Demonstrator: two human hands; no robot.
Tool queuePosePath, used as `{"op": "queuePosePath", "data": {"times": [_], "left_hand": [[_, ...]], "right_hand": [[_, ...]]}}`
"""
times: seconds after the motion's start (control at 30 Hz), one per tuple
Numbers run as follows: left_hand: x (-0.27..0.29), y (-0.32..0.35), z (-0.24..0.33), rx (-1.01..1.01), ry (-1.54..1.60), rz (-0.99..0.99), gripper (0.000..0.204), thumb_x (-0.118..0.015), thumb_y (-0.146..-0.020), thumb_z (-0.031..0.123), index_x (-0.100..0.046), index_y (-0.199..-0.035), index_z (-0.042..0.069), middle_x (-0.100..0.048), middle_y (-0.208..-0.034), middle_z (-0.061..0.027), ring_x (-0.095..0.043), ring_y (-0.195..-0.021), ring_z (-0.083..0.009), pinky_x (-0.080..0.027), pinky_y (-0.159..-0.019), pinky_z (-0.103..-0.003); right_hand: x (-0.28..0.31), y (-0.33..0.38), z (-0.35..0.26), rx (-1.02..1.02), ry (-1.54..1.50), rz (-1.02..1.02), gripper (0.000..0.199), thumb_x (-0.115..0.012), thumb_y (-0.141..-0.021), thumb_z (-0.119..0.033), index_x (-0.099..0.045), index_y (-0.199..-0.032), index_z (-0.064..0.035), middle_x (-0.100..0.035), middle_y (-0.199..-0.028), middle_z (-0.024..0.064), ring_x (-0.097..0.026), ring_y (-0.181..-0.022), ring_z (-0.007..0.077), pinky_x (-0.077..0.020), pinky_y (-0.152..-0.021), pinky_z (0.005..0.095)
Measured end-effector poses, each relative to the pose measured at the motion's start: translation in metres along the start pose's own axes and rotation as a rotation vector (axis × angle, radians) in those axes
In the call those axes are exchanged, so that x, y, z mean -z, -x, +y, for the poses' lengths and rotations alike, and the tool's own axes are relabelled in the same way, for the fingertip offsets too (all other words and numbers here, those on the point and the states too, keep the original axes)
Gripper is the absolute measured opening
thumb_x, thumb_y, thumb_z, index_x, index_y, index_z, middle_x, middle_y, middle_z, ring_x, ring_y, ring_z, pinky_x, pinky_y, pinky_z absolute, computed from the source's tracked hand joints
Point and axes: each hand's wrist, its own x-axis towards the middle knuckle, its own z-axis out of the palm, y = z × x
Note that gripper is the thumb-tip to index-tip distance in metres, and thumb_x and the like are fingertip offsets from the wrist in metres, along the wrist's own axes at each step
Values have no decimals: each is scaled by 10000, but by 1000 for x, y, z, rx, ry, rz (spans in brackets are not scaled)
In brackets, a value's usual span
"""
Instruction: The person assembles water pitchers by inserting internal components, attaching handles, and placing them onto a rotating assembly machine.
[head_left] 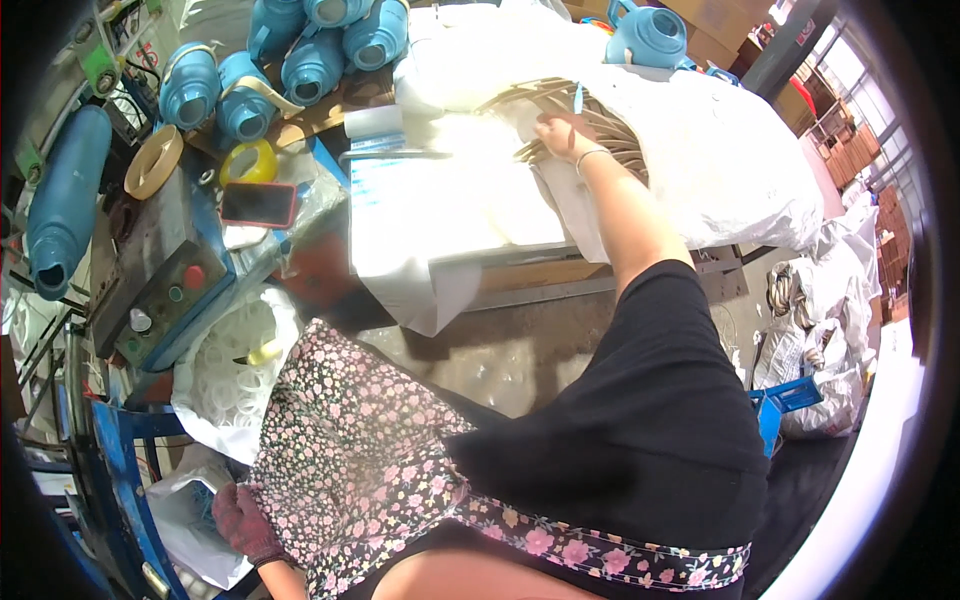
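Observation:
My bare right hand (565,137), a bracelet at its wrist, reaches far across the work surface to a bundle of tan straps (615,135). Its fingers are closed at the bundle's left edge, where strap ends stick out below them; glare washes out the detail. The straps spill from a big white sack (715,150), and a small blue piece (578,97) stands up among them. Low at the left, my left hand (243,522) wears a dark red glove and hangs beside my flowered apron (370,430). Its fingers are curled, and whatever they may hold is hidden.
Several blue bottle shells (312,68) crowd the back left, some with tan straps. A phone (259,205), yellow tape roll (248,162) and tan tape roll (154,162) lie by a button box (160,300). A bag of clear rings (235,380) hangs below. Sunlit white sheeting (450,210) covers the table.

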Motion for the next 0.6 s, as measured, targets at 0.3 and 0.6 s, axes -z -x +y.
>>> {"op": "queuePosePath", "data": {"times": [0.3, 0.6], "left_hand": [[18, -5, 31, -52, 20, -25, 271, -553, -866, 206, -623, -965, -37, -611, -951, -179, -555, -951, -337, -423, -866, -409], [7, -8, 26, -30, 83, -12, 234, -580, -830, 196, -649, -923, -7, -630, -923, -165, -572, -919, -336, -438, -840, -413]], "right_hand": [[-3, 25, 15, 104, 249, -19, 462, -508, -880, -462, -716, -889, -50, -691, -945, 150, -641, -931, 336, -479, -842, 422], [8, 47, 28, -62, 439, -115, 339, -541, -834, -306, -697, -904, -13, -678, -934, 190, -644, -910, 353, -505, -793, 427]]}}
